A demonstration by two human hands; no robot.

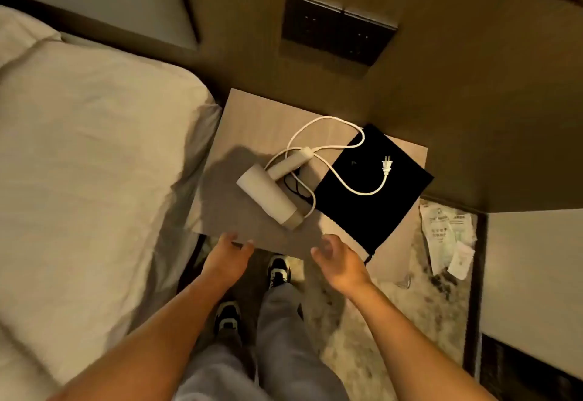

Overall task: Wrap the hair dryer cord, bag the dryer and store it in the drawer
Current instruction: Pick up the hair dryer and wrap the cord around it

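Note:
A white hair dryer (pixel 268 194) lies on its side on the wooden nightstand (pixel 239 116). Its white cord (pixel 318 123) loops loosely across the top and over a flat black bag (pixel 372 205) on the right, where the plug (pixel 386 164) rests. A thin black drawstring lies under the dryer's handle. My left hand (pixel 228 257) hovers at the nightstand's front edge, fingers loosely curled, holding nothing. To its right, my right hand (pixel 339 260) is open at the same edge, just below the dryer's barrel end. No drawer shows.
A bed with a pale pillow (pixel 94 154) fills the left. A dark socket panel (pixel 337 27) sits on the wall behind the nightstand. Crumpled paper slips (pixel 448 236) lie on the floor at right. My legs and shoes (pixel 279 269) stand below the nightstand.

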